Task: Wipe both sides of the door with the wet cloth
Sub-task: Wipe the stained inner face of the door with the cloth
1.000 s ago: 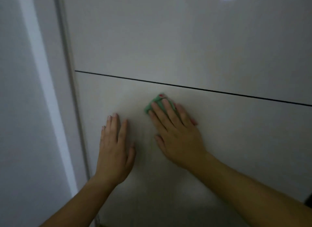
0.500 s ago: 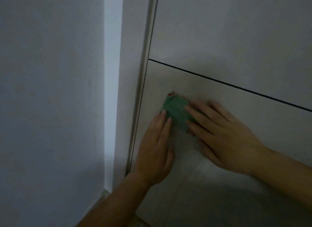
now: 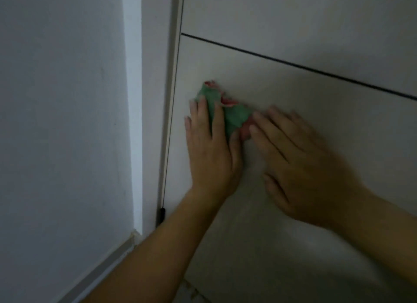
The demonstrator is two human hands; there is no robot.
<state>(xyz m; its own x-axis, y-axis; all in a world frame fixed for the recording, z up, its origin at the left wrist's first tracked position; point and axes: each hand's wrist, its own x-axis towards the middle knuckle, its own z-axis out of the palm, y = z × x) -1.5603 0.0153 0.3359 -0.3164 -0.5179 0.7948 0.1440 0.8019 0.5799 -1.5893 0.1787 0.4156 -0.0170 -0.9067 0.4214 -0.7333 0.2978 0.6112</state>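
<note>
Cloth (image 3: 234, 117) sits bunched against the door (image 3: 293, 32), on the panel beneath the dark groove (image 3: 293, 64) and just beside the edge that meets the door frame (image 3: 155, 99). It is green, with a red-pink trim showing at its top and along a fold.

2 hands are on it. The left hand (image 3: 212, 154) lies flat over the cloth's left part, fingers straight and slightly spread, pressing it to the panel. Its thumb runs beside the cloth's lower edge, and nothing curls round the fabric. The right hand (image 3: 300, 165) is flat as well, fingers straight, with only the fingertips touching the cloth's right end. This hand is blurred, so how firmly it presses cannot be told. Neither hand pinches or grips anything.

The step in hand looks like wiping the lower panel of this face, at the strip nearest the frame. How much of this face is done cannot be judged, since no wet marks show clearly in the dim light. The door's other face is out of view.

The next move calls for steady, flat pressure while the cloth slides along the edge or away from it. Fingertips should be kept out of the narrow gap by the frame. The grey wall (image 3: 63, 122) and its skirting (image 3: 94, 271) stand to the left, touched by neither hand.
</note>
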